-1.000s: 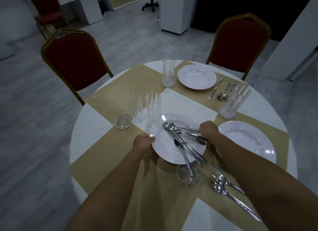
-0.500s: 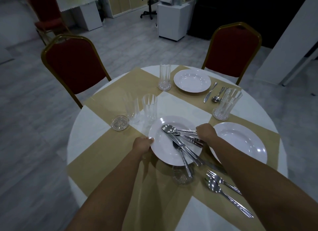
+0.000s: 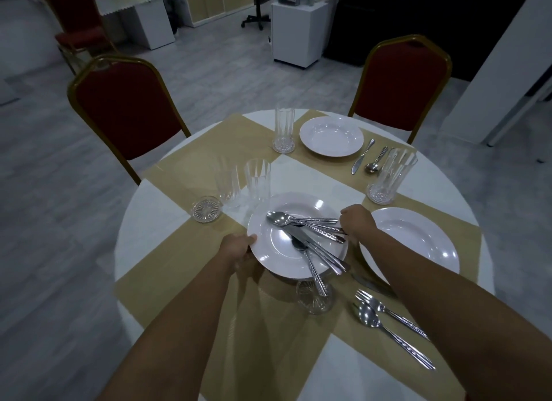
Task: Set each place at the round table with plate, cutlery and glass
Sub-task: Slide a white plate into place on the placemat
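Two hands on the middle plate (image 3: 270,239) of the round table (image 3: 155,218): left hand (image 3: 237,250) gripping its near-left rim, thumb on top; right hand (image 3: 357,224) closed around the handles of the loose cutlery (image 3: 310,236) piled on that plate. Right of the middle plate, touching nothing, a second plate (image 3: 418,245); beyond it, near the far red chair (image 3: 406,81), a third plate (image 3: 331,135) with knife and spoon beside. Just behind the middle plate, two upright glasses (image 3: 257,178); in front of it, partly hidden under its rim, another glass (image 3: 313,296), with fork and spoon (image 3: 388,314) to the right.
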Tool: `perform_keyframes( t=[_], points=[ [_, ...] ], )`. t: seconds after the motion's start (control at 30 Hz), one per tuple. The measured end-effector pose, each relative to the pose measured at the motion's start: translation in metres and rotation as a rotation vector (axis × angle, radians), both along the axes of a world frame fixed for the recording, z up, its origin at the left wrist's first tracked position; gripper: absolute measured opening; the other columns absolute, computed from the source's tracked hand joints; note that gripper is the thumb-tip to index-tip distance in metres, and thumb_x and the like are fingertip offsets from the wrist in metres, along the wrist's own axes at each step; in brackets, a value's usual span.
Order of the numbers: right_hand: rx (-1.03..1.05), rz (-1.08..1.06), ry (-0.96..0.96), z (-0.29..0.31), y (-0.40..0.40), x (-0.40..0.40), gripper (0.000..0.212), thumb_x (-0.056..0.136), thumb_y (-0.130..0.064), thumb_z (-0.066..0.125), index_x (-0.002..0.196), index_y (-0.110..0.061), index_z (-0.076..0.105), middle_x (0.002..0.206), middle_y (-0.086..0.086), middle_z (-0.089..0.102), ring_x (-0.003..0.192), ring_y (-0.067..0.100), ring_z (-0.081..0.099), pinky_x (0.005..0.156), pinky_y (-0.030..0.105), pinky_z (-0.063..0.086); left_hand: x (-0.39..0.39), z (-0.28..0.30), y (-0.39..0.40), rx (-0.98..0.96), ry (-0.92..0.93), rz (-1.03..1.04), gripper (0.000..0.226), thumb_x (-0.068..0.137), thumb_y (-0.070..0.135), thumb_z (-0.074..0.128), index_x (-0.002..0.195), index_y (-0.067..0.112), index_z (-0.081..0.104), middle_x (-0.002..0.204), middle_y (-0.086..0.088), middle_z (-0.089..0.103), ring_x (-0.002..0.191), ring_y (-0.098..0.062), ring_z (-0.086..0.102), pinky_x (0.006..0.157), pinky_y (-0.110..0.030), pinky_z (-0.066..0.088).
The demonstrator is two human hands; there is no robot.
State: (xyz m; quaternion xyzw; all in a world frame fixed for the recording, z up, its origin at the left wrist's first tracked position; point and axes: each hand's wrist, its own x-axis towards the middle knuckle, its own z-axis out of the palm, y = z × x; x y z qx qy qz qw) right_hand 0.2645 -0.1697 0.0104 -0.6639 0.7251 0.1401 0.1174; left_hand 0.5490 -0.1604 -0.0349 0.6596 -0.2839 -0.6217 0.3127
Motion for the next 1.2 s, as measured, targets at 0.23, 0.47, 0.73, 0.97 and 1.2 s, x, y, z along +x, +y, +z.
perform_keyframes(
  t=[0.23, 0.47, 0.73, 0.97, 1.2],
  points=[
    [-0.035, -0.186, -0.239, 0.014, -0.005, 0.017, 0.008, 0.088, -0.010, 0.058, 0.080, -0.014, 0.060, 0.077, -0.002, 0.061, 0.098, 0.021, 0.068, 0.053, 0.020, 0.032, 0.031, 0.020, 0.004, -0.004, 0.061, -0.030, 0.017, 0.091, 0.002, 0.061, 0.102, -0.010, 0.060, 0.101, -0.021, 0.066, 0.083, -0.027, 0.066, 0.065, -0.032, 0.055],
    [0.094, -0.190, -0.349, 0.023, 0.008, 0.077, 0.014, 0.094, -0.006, 0.051, 0.091, -0.009, 0.064, 0.090, 0.003, 0.065, 0.085, 0.018, 0.064, 0.043, 0.018, 0.027, 0.086, 0.033, 0.026, 0.010, -0.001, 0.024, 0.007, 0.090, 0.001, 0.062, 0.085, -0.005, 0.060, 0.092, -0.018, 0.064, 0.081, -0.027, 0.063, 0.073, -0.035, 0.055],
    [0.112, -0.114, -0.411, 0.008, 0.010, 0.144, 0.022, 0.098, -0.018, 0.054, 0.112, -0.008, 0.067, 0.115, 0.000, 0.064, 0.119, 0.021, 0.057, 0.068, 0.018, 0.041, 0.144, 0.025, 0.047, 0.020, -0.074, 0.160, 0.008, 0.089, 0.002, 0.064, 0.084, -0.003, 0.060, 0.094, -0.019, 0.062, 0.081, -0.027, 0.062, 0.065, -0.033, 0.054],
    [0.040, -0.175, -0.525, -0.013, -0.002, 0.177, 0.020, 0.089, 0.004, 0.048, 0.095, 0.001, 0.066, 0.069, 0.001, 0.050, 0.094, 0.027, 0.062, 0.053, 0.019, 0.039, 0.166, 0.019, 0.048, 0.011, -0.116, 0.219, 0.016, 0.091, 0.005, 0.062, 0.076, 0.001, 0.058, 0.076, -0.013, 0.058, 0.069, -0.021, 0.058, 0.062, -0.028, 0.055],
    [-0.043, -0.261, -0.665, -0.009, -0.008, 0.197, 0.040, 0.088, 0.006, 0.048, 0.126, 0.000, 0.060, 0.132, 0.016, 0.058, 0.118, 0.031, 0.057, 0.095, 0.033, 0.048, 0.178, 0.011, 0.035, 0.022, -0.145, 0.313, 0.013, 0.088, 0.008, 0.066, 0.077, 0.003, 0.059, 0.090, -0.019, 0.065, 0.079, -0.032, 0.061, 0.084, -0.046, 0.054]
  ],
)
